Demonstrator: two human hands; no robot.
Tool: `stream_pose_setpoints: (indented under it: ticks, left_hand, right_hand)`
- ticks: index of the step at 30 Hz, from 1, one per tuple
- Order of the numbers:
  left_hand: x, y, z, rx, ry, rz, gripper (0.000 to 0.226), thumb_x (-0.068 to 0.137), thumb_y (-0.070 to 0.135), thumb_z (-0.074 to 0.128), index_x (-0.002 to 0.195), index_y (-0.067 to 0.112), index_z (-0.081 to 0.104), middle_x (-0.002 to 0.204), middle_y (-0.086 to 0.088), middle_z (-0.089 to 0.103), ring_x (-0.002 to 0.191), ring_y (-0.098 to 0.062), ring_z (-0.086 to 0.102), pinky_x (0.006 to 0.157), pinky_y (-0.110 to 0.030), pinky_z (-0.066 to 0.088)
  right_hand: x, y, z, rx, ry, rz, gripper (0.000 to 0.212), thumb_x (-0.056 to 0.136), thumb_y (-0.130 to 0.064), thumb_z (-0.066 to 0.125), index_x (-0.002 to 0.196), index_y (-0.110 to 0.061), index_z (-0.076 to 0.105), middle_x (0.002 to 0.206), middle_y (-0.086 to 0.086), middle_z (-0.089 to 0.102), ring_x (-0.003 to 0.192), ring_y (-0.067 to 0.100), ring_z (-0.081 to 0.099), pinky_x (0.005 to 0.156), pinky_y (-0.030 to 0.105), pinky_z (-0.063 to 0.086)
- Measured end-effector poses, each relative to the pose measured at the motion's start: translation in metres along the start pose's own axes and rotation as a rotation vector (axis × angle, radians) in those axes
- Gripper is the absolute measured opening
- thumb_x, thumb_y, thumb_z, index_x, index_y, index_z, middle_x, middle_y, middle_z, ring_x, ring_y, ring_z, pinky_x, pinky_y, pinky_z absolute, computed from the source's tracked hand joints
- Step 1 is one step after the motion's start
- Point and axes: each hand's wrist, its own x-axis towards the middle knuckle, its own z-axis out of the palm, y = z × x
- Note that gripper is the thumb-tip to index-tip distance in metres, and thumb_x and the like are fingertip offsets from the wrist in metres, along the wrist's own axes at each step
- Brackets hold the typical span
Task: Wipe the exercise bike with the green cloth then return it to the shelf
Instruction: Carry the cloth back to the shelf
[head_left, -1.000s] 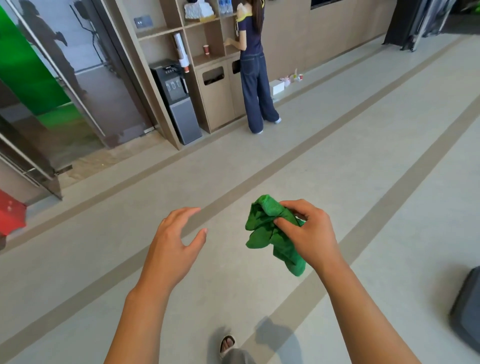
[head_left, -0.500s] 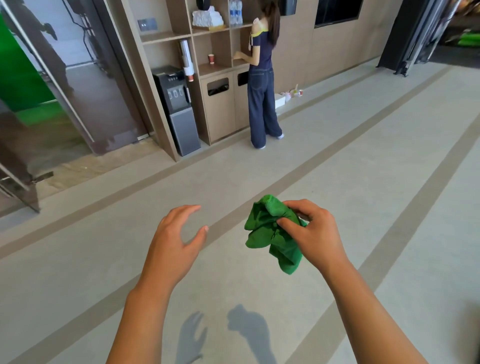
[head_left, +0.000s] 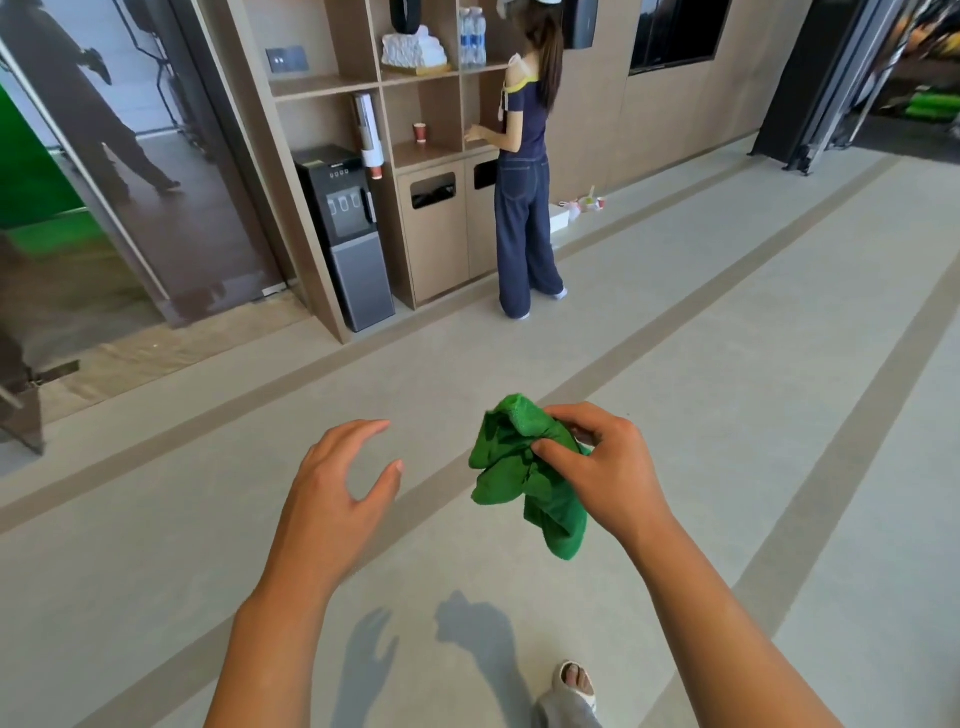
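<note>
Green cloth (head_left: 524, 480) bunched in our right hand's (head_left: 605, 475) grip, left hand (head_left: 337, 486) released – we'd best keep it gathered walking to the shelf (head_left: 415, 73), skirting the person (head_left: 522, 171) there.

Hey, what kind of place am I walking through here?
Probably a gym lobby or refreshment corner: a water dispenser stands beside wooden shelving holding bottled water, with built-in waste bins below.

Bright green cloth (head_left: 524, 478); pale grey floor (head_left: 675, 415) crossed by darker brown-grey stripes; light brown wooden shelf (head_left: 415, 150); black and grey water dispenser (head_left: 345, 234); red paper cup (head_left: 421, 132); a person in dark blue trousers (head_left: 522, 228).
</note>
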Motion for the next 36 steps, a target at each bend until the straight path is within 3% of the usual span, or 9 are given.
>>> stream_pose_setpoints:
  ticks: [3,6,12,17,22,29,36]
  left_hand:
    - [0.033,0.001,0.014,0.02,0.039,-0.016,0.039,0.096,0.03,0.069,0.135,0.032,0.062,0.135,0.018,0.058,0.128,-0.004,0.053,0.105,-0.021,0.039]
    - [0.066,0.011,0.029,0.039,0.061,-0.043,0.038,0.096,0.029,0.069,0.134,0.031,0.063,0.135,0.017,0.058,0.129,-0.006,0.053,0.108,-0.025,0.041]
    - [0.137,0.034,0.062,0.089,0.08,-0.087,0.038,0.096,0.031,0.069,0.133,0.034,0.063,0.134,0.018,0.058,0.129,-0.005,0.053,0.107,-0.023,0.039]
    - [0.182,0.054,0.101,0.107,0.038,-0.096,0.037,0.097,0.032,0.069,0.133,0.036,0.063,0.135,0.02,0.057,0.13,-0.005,0.052,0.11,-0.029,0.043]
    - [0.217,0.061,0.128,0.129,-0.021,-0.101,0.037,0.098,0.034,0.067,0.135,0.037,0.061,0.136,0.021,0.056,0.131,-0.004,0.052,0.108,-0.025,0.042]
    - [0.27,0.053,0.149,0.121,-0.048,-0.1,0.038,0.098,0.033,0.068,0.135,0.036,0.061,0.135,0.021,0.057,0.129,0.0,0.052,0.103,-0.017,0.039]
    - [0.334,0.016,0.16,0.091,-0.074,-0.079,0.038,0.098,0.033,0.067,0.136,0.036,0.06,0.135,0.023,0.057,0.128,0.002,0.051,0.104,-0.019,0.04]
  right_hand:
    - [0.047,0.012,-0.003,0.001,-0.029,-0.013,0.024,0.087,-0.015,0.079,0.103,-0.033,0.08,0.103,-0.016,0.076,0.102,0.003,0.069,0.095,0.024,0.055]
    - [0.095,0.023,-0.011,0.002,-0.056,-0.026,0.024,0.086,-0.016,0.079,0.102,-0.035,0.08,0.103,-0.016,0.076,0.101,0.003,0.069,0.093,0.027,0.056]
    - [0.183,0.042,-0.044,0.087,-0.066,-0.038,0.026,0.087,-0.011,0.079,0.102,-0.031,0.08,0.101,-0.015,0.076,0.098,0.003,0.07,0.084,0.016,0.054]
    - [0.229,0.074,-0.065,0.124,-0.071,-0.015,0.026,0.086,-0.01,0.079,0.102,-0.031,0.081,0.101,-0.015,0.076,0.098,0.005,0.071,0.089,0.028,0.058]
    - [0.261,0.095,-0.077,0.167,-0.082,0.025,0.025,0.087,-0.011,0.078,0.102,-0.032,0.081,0.103,-0.015,0.075,0.1,0.006,0.071,0.092,0.035,0.06]
    - [0.31,0.114,-0.076,0.197,-0.067,0.057,0.025,0.088,-0.011,0.078,0.104,-0.031,0.081,0.103,-0.014,0.075,0.1,0.007,0.071,0.089,0.031,0.06]
    - [0.367,0.124,-0.047,0.142,-0.067,0.112,0.026,0.088,-0.012,0.079,0.1,-0.036,0.08,0.102,-0.017,0.076,0.098,0.001,0.07,0.083,0.014,0.053]
